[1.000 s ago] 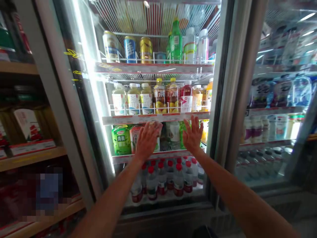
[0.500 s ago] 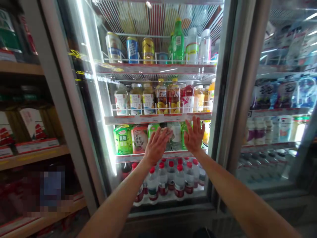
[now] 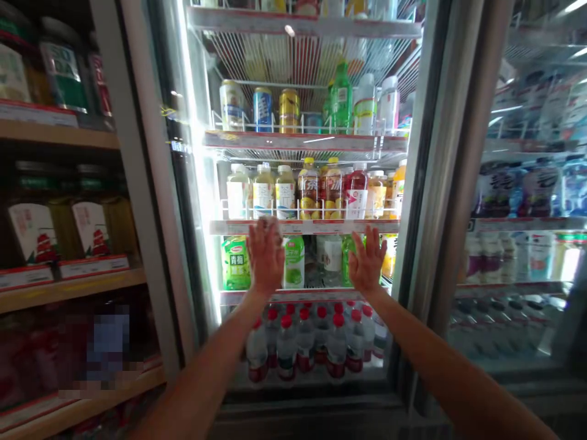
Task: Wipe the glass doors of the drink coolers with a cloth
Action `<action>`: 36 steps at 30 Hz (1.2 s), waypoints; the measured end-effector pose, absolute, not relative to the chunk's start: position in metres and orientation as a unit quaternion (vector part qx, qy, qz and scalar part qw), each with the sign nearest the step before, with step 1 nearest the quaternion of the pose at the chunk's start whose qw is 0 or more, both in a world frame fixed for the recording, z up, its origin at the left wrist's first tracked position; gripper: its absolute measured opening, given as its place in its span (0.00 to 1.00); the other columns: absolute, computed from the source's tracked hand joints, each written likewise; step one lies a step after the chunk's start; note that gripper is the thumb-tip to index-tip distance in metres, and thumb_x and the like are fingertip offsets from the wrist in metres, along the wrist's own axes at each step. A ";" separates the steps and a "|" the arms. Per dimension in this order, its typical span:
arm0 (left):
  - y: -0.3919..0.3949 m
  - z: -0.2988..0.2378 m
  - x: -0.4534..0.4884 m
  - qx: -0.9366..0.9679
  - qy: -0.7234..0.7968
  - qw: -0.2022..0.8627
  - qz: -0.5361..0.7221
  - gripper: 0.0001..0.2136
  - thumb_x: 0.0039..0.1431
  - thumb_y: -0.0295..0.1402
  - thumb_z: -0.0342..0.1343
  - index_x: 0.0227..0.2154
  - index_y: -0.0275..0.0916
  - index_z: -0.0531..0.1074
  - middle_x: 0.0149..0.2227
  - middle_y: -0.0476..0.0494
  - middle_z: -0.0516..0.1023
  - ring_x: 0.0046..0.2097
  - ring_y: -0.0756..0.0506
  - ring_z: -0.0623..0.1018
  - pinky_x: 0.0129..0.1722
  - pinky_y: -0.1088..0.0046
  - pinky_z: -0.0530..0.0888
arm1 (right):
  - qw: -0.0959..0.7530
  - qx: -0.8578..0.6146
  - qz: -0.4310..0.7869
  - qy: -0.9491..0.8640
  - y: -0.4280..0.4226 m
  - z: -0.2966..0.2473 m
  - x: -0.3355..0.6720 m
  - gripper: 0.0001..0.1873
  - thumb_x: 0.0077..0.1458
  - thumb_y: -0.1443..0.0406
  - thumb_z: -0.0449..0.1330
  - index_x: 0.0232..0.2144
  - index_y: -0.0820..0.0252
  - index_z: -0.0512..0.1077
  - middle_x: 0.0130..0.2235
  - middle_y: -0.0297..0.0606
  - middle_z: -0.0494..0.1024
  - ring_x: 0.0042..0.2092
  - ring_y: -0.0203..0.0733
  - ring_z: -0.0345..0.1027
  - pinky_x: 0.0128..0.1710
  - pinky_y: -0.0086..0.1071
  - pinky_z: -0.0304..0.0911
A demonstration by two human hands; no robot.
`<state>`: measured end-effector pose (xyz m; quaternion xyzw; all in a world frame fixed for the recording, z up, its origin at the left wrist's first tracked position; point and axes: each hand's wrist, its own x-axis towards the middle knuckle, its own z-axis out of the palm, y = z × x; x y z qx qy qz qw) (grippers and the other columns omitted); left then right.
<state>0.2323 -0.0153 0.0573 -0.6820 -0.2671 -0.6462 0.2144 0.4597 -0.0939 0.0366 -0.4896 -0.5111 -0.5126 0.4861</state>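
Both arms reach forward before a lit drinks fridge. My left hand is raised with its fingers stretched, somewhat blurred, and holds nothing. It covers part of the lower shelf, between a green drink carton and a green-labelled bottle. My right hand, fingers spread, is also bare, in front of a green bottle on that same shelf. A bottle with a white label shows between the two hands. Whether either hand touches anything, I cannot tell.
Higher shelves carry tea bottles, cans and a tall green bottle. Red-capped water bottles stand at the bottom. On the left are wooden shelves with jars; a metal door frame and another fridge section are on the right.
My left hand has moved left, away from my right hand, so the gap between them is wider. The right hand stays nearly where it was. The view has shifted slightly.
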 end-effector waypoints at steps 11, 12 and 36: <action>-0.010 0.040 0.218 -0.767 -0.171 0.238 -0.570 0.35 0.56 0.41 0.53 0.63 0.39 0.43 0.65 0.31 0.46 0.65 0.38 0.51 0.60 0.55 0.57 | 0.453 -0.473 -0.412 -0.634 -0.076 0.059 0.355 0.26 0.59 0.62 0.44 0.60 0.56 0.54 0.62 0.42 0.57 0.65 0.43 0.42 0.62 0.48 0.42; -0.005 0.035 0.206 -0.759 -0.175 0.256 -0.572 0.36 0.56 0.42 0.53 0.63 0.38 0.43 0.65 0.30 0.47 0.65 0.37 0.50 0.60 0.54 0.56 | 0.438 -0.492 -0.423 -0.621 -0.070 0.060 0.344 0.25 0.58 0.60 0.47 0.58 0.55 0.57 0.63 0.42 0.56 0.66 0.45 0.40 0.63 0.50 0.38; 0.010 0.016 0.201 -0.711 -0.243 0.354 -0.557 0.33 0.60 0.42 0.45 0.64 0.34 0.40 0.65 0.32 0.47 0.66 0.40 0.42 0.63 0.56 0.46 | 0.374 -0.452 -0.524 -0.618 -0.081 -0.001 0.402 0.23 0.58 0.67 0.48 0.56 0.56 0.60 0.58 0.44 0.64 0.65 0.43 0.45 0.62 0.49 0.37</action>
